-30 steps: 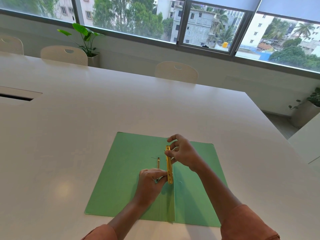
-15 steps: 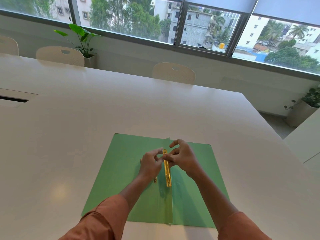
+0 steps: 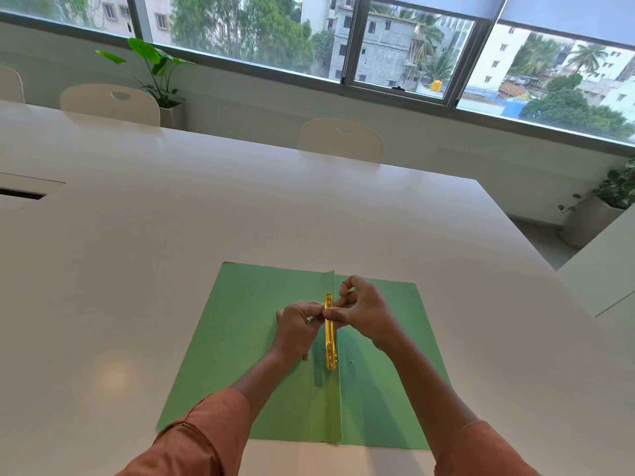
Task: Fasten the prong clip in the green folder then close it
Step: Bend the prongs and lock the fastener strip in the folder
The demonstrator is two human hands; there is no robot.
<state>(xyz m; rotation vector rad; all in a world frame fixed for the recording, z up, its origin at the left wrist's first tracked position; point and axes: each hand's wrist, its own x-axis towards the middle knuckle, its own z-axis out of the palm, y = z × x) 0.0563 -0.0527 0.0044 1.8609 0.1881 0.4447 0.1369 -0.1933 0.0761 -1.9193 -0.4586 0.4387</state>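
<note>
Green folder [image 3: 247,345] lies open and flat on the white table [image 3: 206,218]. Gold prong clip bar [image 3: 330,333] stands along the folder's centre fold. Right hand [image 3: 366,312] pinches the bar near its far end between thumb and fingers. Left hand [image 3: 297,326], just left of the bar, is curled closed on a small metal piece; identity unclear.

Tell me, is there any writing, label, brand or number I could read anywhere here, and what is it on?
None that can be read.
The green folder is plain, with no print showing.
The gold prong clip bears no mark clear enough to read.
The buildings outside the window show no legible signs.
</note>
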